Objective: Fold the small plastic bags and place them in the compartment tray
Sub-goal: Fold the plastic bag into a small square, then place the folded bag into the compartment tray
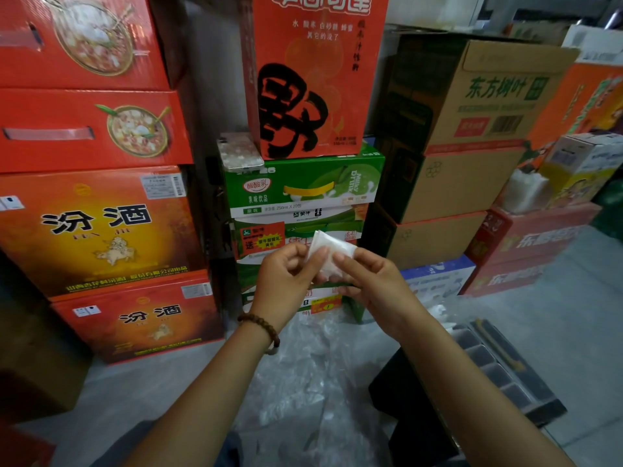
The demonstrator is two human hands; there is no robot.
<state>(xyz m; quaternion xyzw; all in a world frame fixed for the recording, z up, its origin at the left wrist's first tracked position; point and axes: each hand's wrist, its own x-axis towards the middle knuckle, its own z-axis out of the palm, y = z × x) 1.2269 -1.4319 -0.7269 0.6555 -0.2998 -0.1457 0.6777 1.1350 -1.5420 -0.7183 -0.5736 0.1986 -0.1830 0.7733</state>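
while it is held up before the stacked green milk cartons, the small translucent white plastic bag is pinched from both sides: left hand (brown bead bracelet on its wrist) grips one edge, right hand the other. crumpled clear plastic bags lie on the floor below, beside the grey plastic compartment tray.

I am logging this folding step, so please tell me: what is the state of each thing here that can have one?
Small white plastic bag: folded small, held up between both hands.
Left hand: pinches the bag's left side.
Right hand: pinches the bag's right side.
Dark grey plastic compartment tray: lies flat at right, untouched.
Loose clear plastic bags: unfolded, spread on the floor.
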